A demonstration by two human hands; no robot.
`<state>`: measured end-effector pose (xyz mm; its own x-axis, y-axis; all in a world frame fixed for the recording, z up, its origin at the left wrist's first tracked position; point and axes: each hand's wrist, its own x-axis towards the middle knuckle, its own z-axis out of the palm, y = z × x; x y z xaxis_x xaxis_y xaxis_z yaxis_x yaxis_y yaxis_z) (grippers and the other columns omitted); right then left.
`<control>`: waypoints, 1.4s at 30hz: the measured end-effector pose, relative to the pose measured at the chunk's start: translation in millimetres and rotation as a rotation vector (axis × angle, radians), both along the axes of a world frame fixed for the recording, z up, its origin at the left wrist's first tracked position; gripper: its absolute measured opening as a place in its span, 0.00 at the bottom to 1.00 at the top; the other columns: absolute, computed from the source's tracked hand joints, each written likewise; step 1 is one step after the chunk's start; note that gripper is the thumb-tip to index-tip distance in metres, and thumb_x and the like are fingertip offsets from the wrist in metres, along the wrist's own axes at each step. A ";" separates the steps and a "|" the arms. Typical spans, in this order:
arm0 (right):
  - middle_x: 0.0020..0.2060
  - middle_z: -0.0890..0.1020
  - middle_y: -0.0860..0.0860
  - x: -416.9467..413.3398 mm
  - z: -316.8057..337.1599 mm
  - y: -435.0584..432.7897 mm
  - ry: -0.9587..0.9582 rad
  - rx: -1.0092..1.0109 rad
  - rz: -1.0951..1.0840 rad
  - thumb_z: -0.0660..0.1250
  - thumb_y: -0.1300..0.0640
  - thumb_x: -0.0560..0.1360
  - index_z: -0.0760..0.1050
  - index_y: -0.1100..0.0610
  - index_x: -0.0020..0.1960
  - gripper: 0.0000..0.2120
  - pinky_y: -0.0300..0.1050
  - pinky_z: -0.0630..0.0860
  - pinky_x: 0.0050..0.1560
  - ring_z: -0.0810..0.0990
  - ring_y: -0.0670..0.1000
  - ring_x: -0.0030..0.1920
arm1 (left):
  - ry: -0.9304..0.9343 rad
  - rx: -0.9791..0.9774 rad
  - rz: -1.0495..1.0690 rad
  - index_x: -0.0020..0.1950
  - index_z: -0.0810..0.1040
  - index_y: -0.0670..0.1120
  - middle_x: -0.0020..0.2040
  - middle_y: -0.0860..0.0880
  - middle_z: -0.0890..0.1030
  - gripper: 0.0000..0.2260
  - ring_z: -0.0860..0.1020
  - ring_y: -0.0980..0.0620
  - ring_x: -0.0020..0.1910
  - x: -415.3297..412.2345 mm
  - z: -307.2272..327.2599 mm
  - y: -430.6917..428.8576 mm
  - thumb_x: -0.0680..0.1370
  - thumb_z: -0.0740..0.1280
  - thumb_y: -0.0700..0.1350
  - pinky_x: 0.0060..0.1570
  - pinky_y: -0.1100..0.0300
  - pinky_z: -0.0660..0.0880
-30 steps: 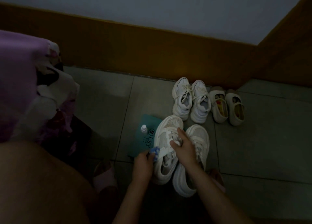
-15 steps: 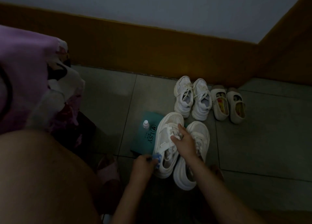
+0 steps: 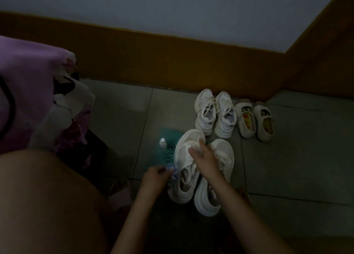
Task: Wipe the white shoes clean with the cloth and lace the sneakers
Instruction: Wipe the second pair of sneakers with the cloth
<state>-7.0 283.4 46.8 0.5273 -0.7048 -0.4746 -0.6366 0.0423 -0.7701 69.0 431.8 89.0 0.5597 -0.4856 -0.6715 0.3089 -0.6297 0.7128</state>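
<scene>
On the floor (image 3: 287,167), directly before the person, the left-hand shoe (image 3: 183,184) and the right-hand shoe (image 3: 220,179) lie side by side and touching; the right hand (image 3: 205,159) rests on the left-hand shoe's upper, and the left hand (image 3: 154,177) holds the cloth (image 3: 172,170) against that shoe's left side. Behind them, near the skirting (image 3: 172,68), stand the laced sneakers (image 3: 205,113), with the strap shoes (image 3: 247,120) just beside them on the right. A flat packet (image 3: 168,150) lies left of the left-hand shoe's toe, carrying a small bottle (image 3: 162,143), and bedding (image 3: 38,100) occupies the far left.
</scene>
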 end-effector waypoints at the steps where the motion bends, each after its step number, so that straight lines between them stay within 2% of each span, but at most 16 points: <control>1: 0.74 0.59 0.55 -0.9 11.3 1.5 -0.047 -0.037 -0.032 0.63 0.49 0.77 0.61 0.53 0.73 0.27 0.48 0.61 0.72 0.60 0.54 0.74 | -0.045 -0.035 0.011 0.44 0.77 0.43 0.34 0.49 0.77 0.07 0.75 0.55 0.32 4.5 7.6 -7.3 0.78 0.63 0.44 0.27 0.70 0.73; 3: 0.71 0.67 0.52 -5.1 33.4 6.9 -0.187 -0.035 -0.088 0.62 0.53 0.78 0.67 0.53 0.70 0.21 0.41 0.64 0.67 0.66 0.50 0.70 | -0.099 -0.120 0.061 0.45 0.77 0.44 0.40 0.45 0.79 0.07 0.78 0.51 0.38 10.8 13.2 -24.1 0.78 0.63 0.46 0.35 0.69 0.75; 4: 0.68 0.70 0.51 -7.1 42.9 10.8 -0.265 0.037 -0.086 0.63 0.54 0.78 0.69 0.53 0.68 0.19 0.42 0.67 0.65 0.69 0.49 0.68 | -0.118 -0.138 0.067 0.46 0.78 0.43 0.43 0.44 0.80 0.08 0.79 0.50 0.41 12.5 12.6 -33.3 0.78 0.62 0.46 0.42 0.64 0.77; 6: 0.64 0.75 0.50 -10.0 53.1 17.6 -0.350 0.153 -0.018 0.65 0.56 0.76 0.71 0.52 0.66 0.19 0.43 0.74 0.62 0.75 0.45 0.62 | -0.090 -0.158 0.069 0.47 0.79 0.43 0.44 0.44 0.80 0.12 0.78 0.52 0.40 9.9 15.7 -49.3 0.80 0.59 0.46 0.44 0.60 0.75; 9: 0.53 0.78 0.45 -10.2 48.4 16.5 -0.357 0.116 0.017 0.68 0.64 0.73 0.71 0.53 0.64 0.20 0.28 0.76 0.47 0.79 0.33 0.48 | 0.267 -0.244 0.180 0.45 0.77 0.45 0.44 0.44 0.80 0.19 0.78 0.48 0.43 3.7 18.8 -69.0 0.82 0.52 0.52 0.43 0.57 0.75; 13: 0.48 0.80 0.50 -2.3 39.8 -5.3 -0.287 -0.012 -0.039 0.69 0.66 0.72 0.78 0.58 0.55 0.12 0.27 0.75 0.41 0.80 0.46 0.48 | 0.414 -0.299 0.212 0.49 0.75 0.46 0.42 0.48 0.79 0.16 0.78 0.54 0.39 5.8 18.6 -78.5 0.82 0.51 0.52 0.36 0.61 0.77; 15: 0.48 0.81 0.56 7.5 35.4 -23.0 -0.260 -0.018 -0.059 0.68 0.67 0.73 0.78 0.62 0.54 0.10 0.28 0.76 0.41 0.80 0.53 0.50 | 0.316 -0.287 0.224 0.49 0.75 0.46 0.45 0.46 0.79 0.12 0.77 0.52 0.41 6.9 9.8 -78.1 0.82 0.55 0.49 0.43 0.57 0.79; 18: 0.47 0.80 0.60 30.5 31.0 -52.3 -0.214 -0.088 -0.002 0.67 0.66 0.74 0.77 0.66 0.54 0.09 0.40 0.76 0.45 0.79 0.55 0.47 | -0.236 -0.109 0.107 0.52 0.78 0.43 0.50 0.42 0.81 0.07 0.78 0.50 0.46 6.2 -14.0 -72.9 0.78 0.63 0.44 0.50 0.59 0.74; 20: 0.42 0.79 0.56 49.4 27.9 -66.5 -0.191 -0.142 0.092 0.67 0.66 0.74 0.78 0.66 0.52 0.08 0.43 0.74 0.45 0.77 0.53 0.44 | -0.473 0.024 -0.028 0.61 0.75 0.42 0.59 0.42 0.77 0.19 0.75 0.46 0.58 -1.9 -23.8 -69.6 0.74 0.68 0.50 0.56 0.58 0.71; 22: 0.41 0.77 0.51 66.4 22.8 -71.5 -0.119 -0.171 0.241 0.67 0.66 0.74 0.77 0.66 0.52 0.08 0.34 0.73 0.42 0.76 0.51 0.44 | -0.471 0.129 -0.086 0.69 0.66 0.43 0.68 0.42 0.69 0.33 0.67 0.44 0.67 -11.8 -30.8 -70.1 0.71 0.69 0.58 0.65 0.53 0.66; 24: 0.46 0.80 0.56 76.6 16.6 -68.6 -0.030 -0.186 0.456 0.68 0.65 0.73 0.78 0.67 0.53 0.09 0.36 0.74 0.47 0.77 0.55 0.49 | -0.394 0.164 -0.079 0.72 0.60 0.44 0.71 0.43 0.65 0.39 0.64 0.45 0.69 -19.4 -36.4 -73.0 0.69 0.70 0.61 0.66 0.53 0.64; 26: 0.51 0.80 0.61 78.0 7.3 -64.2 0.054 -0.250 0.675 0.70 0.64 0.71 0.79 0.65 0.53 0.11 0.45 0.70 0.55 0.77 0.58 0.54 | -0.346 0.152 -0.053 0.72 0.61 0.44 0.69 0.43 0.67 0.40 0.68 0.45 0.67 -25.6 -39.5 -76.2 0.68 0.69 0.62 0.64 0.54 0.67; 31: 0.58 0.77 0.58 80.2 -2.4 -63.6 0.201 -0.496 0.913 0.64 0.64 0.74 0.76 0.61 0.58 0.13 0.39 0.56 0.58 0.70 0.56 0.61 | -0.401 0.198 -0.111 0.69 0.65 0.43 0.65 0.44 0.70 0.34 0.70 0.46 0.63 -28.7 -39.8 -78.9 0.70 0.68 0.60 0.60 0.56 0.67; 36: 0.51 0.77 0.63 80.6 -13.5 -95.9 0.102 -0.518 0.729 0.64 0.70 0.71 0.79 0.65 0.53 0.12 0.47 0.65 0.57 0.73 0.62 0.57 | -0.396 0.184 -0.116 0.67 0.68 0.41 0.64 0.41 0.71 0.27 0.70 0.43 0.62 -25.6 -40.6 -77.7 0.73 0.67 0.54 0.60 0.56 0.67; 40: 0.45 0.74 0.55 70.2 -4.5 -114.6 -0.038 -0.464 0.411 0.68 0.68 0.70 0.79 0.63 0.48 0.07 0.40 0.66 0.47 0.74 0.56 0.50 | -0.429 0.185 -0.099 0.68 0.68 0.43 0.64 0.42 0.72 0.28 0.70 0.44 0.62 -26.6 -42.6 -77.4 0.72 0.67 0.54 0.60 0.56 0.67; 42: 0.46 0.75 0.55 62.0 -4.3 -102.7 -0.077 -0.369 0.527 0.70 0.66 0.70 0.78 0.60 0.49 0.08 0.37 0.66 0.44 0.72 0.51 0.48 | -0.412 0.182 -0.098 0.67 0.68 0.43 0.64 0.43 0.72 0.30 0.71 0.46 0.62 -24.8 -41.5 -79.1 0.72 0.67 0.59 0.60 0.56 0.67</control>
